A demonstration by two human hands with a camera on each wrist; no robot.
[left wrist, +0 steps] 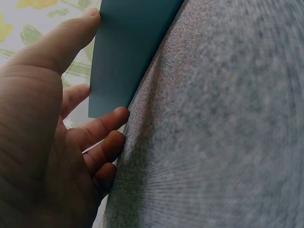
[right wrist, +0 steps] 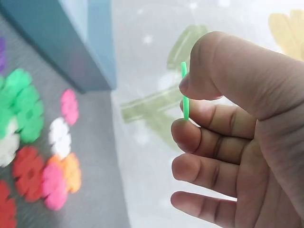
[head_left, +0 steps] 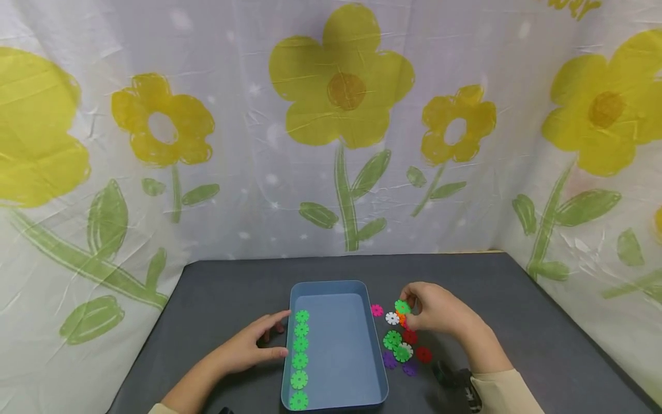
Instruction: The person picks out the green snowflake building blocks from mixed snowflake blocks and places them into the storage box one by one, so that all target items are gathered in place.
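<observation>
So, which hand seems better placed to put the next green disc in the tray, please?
Probably the right hand: it pinches a green disc, whereas the left hand holds none and is beside the tray.

No text can be fully read: the yellow, brush-style lettering (head_left: 575, 7) at the upper right of the pale, flower-printed sheet backdrop (head_left: 248, 195) is cut off by the head view's top edge.
</observation>
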